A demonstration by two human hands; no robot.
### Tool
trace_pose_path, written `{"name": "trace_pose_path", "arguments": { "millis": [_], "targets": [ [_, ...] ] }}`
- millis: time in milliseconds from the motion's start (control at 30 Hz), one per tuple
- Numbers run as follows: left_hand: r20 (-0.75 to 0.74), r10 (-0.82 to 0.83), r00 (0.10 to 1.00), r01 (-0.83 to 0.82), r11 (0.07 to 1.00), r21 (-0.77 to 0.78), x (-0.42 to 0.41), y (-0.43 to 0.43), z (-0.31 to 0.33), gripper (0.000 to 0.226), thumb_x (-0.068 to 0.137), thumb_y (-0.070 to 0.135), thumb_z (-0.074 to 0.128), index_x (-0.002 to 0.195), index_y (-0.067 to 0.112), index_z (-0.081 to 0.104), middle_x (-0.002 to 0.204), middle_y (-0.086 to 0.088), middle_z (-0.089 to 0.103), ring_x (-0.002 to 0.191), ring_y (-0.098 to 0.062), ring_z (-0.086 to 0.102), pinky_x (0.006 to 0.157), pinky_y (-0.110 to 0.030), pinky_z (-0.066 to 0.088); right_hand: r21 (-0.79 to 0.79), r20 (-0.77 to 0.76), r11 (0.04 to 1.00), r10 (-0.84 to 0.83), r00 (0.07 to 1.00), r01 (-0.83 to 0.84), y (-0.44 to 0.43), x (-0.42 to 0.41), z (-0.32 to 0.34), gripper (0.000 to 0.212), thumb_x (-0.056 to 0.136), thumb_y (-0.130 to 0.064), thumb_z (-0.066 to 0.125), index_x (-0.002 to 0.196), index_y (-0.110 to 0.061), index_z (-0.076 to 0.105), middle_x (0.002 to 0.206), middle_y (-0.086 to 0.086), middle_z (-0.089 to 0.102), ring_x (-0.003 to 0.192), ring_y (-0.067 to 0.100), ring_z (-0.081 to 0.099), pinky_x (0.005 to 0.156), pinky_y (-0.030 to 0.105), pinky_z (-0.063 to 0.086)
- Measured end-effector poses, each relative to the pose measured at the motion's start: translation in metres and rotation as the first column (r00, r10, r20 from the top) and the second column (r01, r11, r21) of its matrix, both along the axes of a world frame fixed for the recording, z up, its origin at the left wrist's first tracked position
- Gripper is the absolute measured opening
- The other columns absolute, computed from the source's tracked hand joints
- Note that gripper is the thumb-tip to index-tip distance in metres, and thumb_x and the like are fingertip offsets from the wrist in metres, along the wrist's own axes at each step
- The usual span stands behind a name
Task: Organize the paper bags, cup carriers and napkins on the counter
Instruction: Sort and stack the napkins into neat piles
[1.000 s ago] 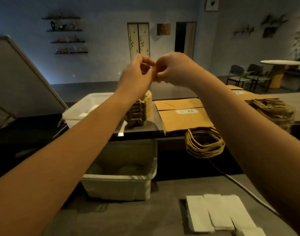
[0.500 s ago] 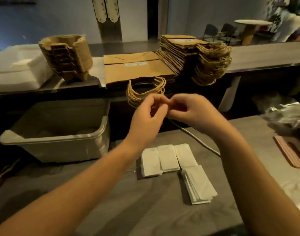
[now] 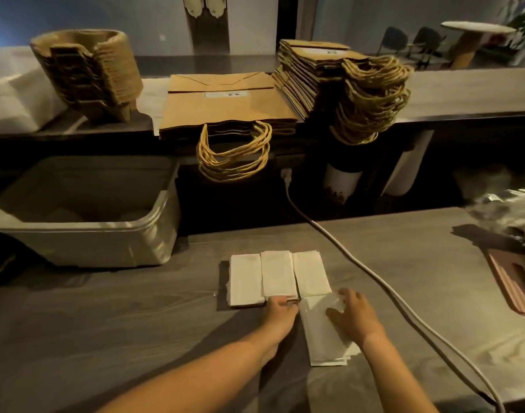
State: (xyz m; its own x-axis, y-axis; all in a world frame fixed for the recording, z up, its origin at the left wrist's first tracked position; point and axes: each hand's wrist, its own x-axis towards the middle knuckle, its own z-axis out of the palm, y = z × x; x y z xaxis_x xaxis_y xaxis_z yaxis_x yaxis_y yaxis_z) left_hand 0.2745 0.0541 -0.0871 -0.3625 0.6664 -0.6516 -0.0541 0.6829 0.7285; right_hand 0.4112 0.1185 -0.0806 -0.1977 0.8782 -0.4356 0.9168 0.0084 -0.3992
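Right hand (image 3: 352, 318) lies palm-down on a loose napkin stack (image 3: 320, 344), fingers spread and fairly straight, pressing, gripping nothing. Left hand (image 3: 280, 311) sits just left of that stack, fingertips bent against the near edge of the row of three napkin stacks (image 3: 279, 274); whether it pinches a sheet or only touches the edge, cannot tell. Row is squared on the near counter (image 3: 106, 323), its stacks side by side and touching. Loose stack lies askew at the row's near right corner, lower sheets fanned at its near end. Judgement: napkins mostly sorted; this fourth stack needs squaring and lining up with the row. On the far ledge (image 3: 464, 90), cup carriers (image 3: 88, 76) are nested in one leaning pile at left. Flat paper bags (image 3: 225, 105) lie mid-ledge, handles hanging over its near edge. Taller bag pile (image 3: 314, 76) to their right is slumped, overlapping the flat ones, handles bulging right. Bags look least tidy, so probably work left there. Room: bare counter lies left of the row and nearer than it. To the right a white cable (image 3: 374, 278) runs diagonally close by, leaving a narrow lane for a fourth stack. Plastic bin (image 3: 85, 234) stands far left, well apart. Striped item (image 3: 517, 284) and crinkled wrap (image 3: 505, 207) sit at the right edge, well apart.
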Motion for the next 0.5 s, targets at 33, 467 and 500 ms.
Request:
{"name": "trace_pose_path", "arguments": {
  "millis": [33, 467, 500],
  "targets": [
    [0.025, 0.004, 1.000, -0.004, 1.000, -0.017, 0.001, 0.003, -0.002, 0.031, 0.088, 0.022, 0.055, 0.115, 0.009, 0.049, 0.111, -0.016, 0.059, 0.102, -0.028, 0.057, 0.096, -0.043, 0.044, -0.032, 0.035, 0.999, 0.017, 0.999, -0.015, 0.000, 0.000, -0.003, 0.052, 0.092, -0.035, 0.054, 0.137, -0.015, 0.037, 0.138, 0.011, 0.040, 0.125, 0.029, 0.043, 0.102, 0.036, 0.039],
    [0.098, 0.023, 0.995, -0.020, 0.999, -0.029, 0.024, 0.014, -0.003, 0.020, 0.091, 0.011, 0.051, 0.110, 0.011, 0.057, 0.116, -0.010, 0.063, 0.107, -0.022, 0.059, 0.083, -0.024, 0.047, -0.224, -0.084, 0.974, 0.023, 0.996, -0.041, -0.008, -0.025, -0.006, 0.037, 0.095, -0.025, 0.047, 0.129, -0.010, 0.046, 0.128, 0.013, 0.057, 0.118, 0.028, 0.053, 0.084, 0.024, 0.039],
    [0.080, 0.018, 0.997, -0.016, 0.999, -0.030, 0.023, 0.014, -0.005, 0.024, 0.091, 0.012, 0.052, 0.115, 0.008, 0.055, 0.117, -0.011, 0.062, 0.108, -0.023, 0.059, 0.083, -0.024, 0.047, -0.232, -0.099, 0.971, 0.033, 0.995, -0.055, -0.011, -0.026, -0.005, 0.034, 0.097, -0.023, 0.045, 0.128, -0.009, 0.048, 0.127, 0.013, 0.057, 0.118, 0.027, 0.053, 0.081, 0.024, 0.038]
  ]
}}
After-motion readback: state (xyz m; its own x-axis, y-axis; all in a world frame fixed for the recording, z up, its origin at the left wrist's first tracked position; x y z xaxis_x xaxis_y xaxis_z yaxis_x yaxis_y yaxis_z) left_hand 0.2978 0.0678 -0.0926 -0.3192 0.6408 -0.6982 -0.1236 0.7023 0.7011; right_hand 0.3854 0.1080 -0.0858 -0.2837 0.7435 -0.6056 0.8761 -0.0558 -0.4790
